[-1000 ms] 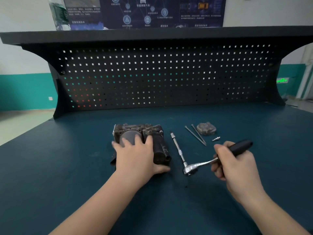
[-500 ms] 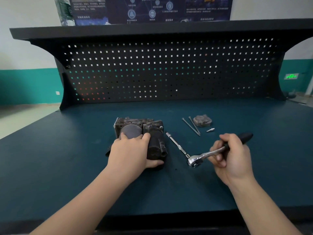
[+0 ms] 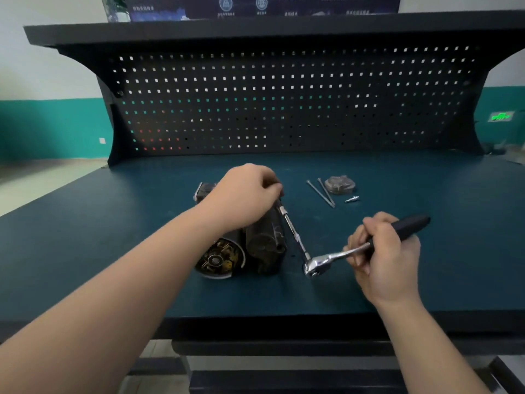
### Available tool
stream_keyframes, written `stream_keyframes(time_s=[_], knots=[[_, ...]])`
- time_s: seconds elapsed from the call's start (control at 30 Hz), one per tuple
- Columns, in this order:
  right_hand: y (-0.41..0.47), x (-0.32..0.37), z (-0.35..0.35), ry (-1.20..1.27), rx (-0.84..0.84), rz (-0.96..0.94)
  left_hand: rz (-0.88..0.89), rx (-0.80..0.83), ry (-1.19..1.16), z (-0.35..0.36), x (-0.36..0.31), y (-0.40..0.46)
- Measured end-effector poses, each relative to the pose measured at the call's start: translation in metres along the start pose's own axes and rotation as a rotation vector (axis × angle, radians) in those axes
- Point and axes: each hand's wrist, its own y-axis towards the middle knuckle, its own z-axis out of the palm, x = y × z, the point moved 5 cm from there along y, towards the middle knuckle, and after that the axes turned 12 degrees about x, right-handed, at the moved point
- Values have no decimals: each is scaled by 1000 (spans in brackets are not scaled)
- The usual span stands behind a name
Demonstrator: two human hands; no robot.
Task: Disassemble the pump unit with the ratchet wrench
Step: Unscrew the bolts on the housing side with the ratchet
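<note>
Gripping the ratchet wrench [image 3: 335,255] by its black handle, the right hand [image 3: 389,257] steers its long extension toward the pump unit [image 3: 255,243] at frame centre on the counter [image 3: 85,251]. The left hand [image 3: 247,194] curls over the unit's far end, seemingly pinching the extension tip. Poor seating risks slipping off the fastener.

Teal benchtop [image 3: 426,265], black perforated pegboard [image 3: 284,109]

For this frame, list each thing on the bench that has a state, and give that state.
Pump unit: lying on the bench, end cover off, internals exposed toward the camera.
Ratchet wrench: extension fitted, tip at the pump's far end.
Left hand: over the pump's far end, fingers curled at the extension tip.
Right hand: grips the wrench handle.
Two long bolts: removed, loose on the bench.
Round cover: removed, lying apart.
</note>
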Motion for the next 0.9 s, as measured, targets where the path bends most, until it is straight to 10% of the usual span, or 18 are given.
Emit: stream_keyframes(time_s=[0.33, 0.7, 0.9], knots=[[-9, 4, 17, -262, 39, -70, -229, 6, 309, 64, -20, -7], [-6, 4, 13, -168, 20, 2, 410, 226, 401, 56, 7, -33], [-3, 1, 13, -110, 16, -7, 546, -79, 569, 62, 1, -42]])
